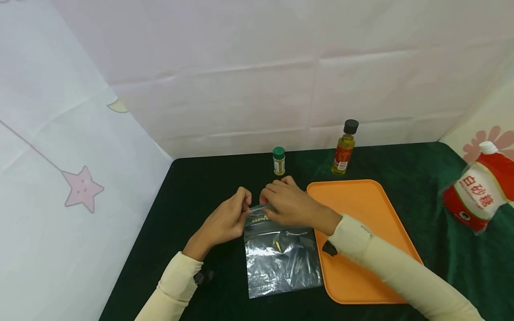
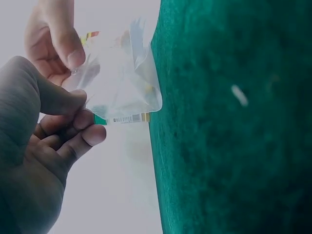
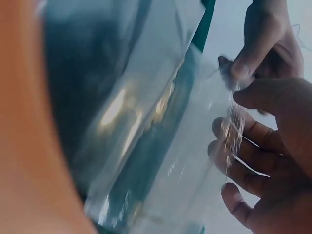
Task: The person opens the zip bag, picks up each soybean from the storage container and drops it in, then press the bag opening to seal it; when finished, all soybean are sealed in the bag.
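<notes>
A clear plastic bag (image 1: pixel 283 263) lies on the dark green cloth, its top edge lifted toward both hands. With thumb and fingers my left hand (image 1: pixel 226 218) pinches the left end of that edge. My right hand (image 1: pixel 291 203) holds the same edge a little to the right, its fingers partly behind the film. Seen from the left wrist, the bag (image 2: pixel 122 78) hangs from the left thumb and fingertips (image 2: pixel 78 100). In the right wrist view the film (image 3: pixel 180 141) spreads out from the right hand's fingers (image 3: pixel 253 156). Small yellowish marks show near its top.
An orange tray (image 1: pixel 349 200) lies right of the bag, under the right forearm. Behind stand a small green-capped jar (image 1: pixel 279 161) and a black-capped bottle (image 1: pixel 344 149) of yellow liquid. A red and white sugar bag (image 1: pixel 479 189) sits at far right. White cloth walls (image 1: pixel 241 89) rise behind.
</notes>
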Demonstrator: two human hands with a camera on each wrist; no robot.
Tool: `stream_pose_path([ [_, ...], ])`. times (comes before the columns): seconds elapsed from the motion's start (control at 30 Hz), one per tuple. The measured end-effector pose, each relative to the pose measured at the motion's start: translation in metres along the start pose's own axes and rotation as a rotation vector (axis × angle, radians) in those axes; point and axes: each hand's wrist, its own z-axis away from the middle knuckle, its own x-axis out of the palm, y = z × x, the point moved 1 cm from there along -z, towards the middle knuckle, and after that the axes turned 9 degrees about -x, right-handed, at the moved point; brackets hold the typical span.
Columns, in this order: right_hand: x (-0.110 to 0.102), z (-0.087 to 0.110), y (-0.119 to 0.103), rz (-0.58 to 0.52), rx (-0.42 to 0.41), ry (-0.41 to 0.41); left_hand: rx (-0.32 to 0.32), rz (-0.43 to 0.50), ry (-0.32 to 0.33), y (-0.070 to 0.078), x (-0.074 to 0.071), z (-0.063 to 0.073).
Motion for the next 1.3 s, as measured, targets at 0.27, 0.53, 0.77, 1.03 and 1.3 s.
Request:
stream_pose_path([
  [0.27, 0.007, -0.009, -0.006, 0.073, -0.063, 0.033, 0.002, 0.002, -0.008, 0.003, 0.0, 0.0],
  [0.53, 0.014, -0.008, -0.005, 0.271, -0.171, 0.086, -0.001, 0.007, -0.031, 0.005, 0.001, 0.0],
  [0.77, 0.014, 0.004, 0.004, 0.282, -0.125, 0.028, -0.022, -0.012, -0.024, 0.003, 0.0, 0.002],
  [1.03, 0.006, 0.021, 0.02, 0.248, -0.103, 0.032, -0.035, -0.028, -0.018, -0.002, -0.002, 0.002],
  [1.3, -0.001, 0.045, 0.035, 0.189, -0.036, 0.037, -0.067, -0.021, -0.023, -0.006, -0.002, 0.003],
])
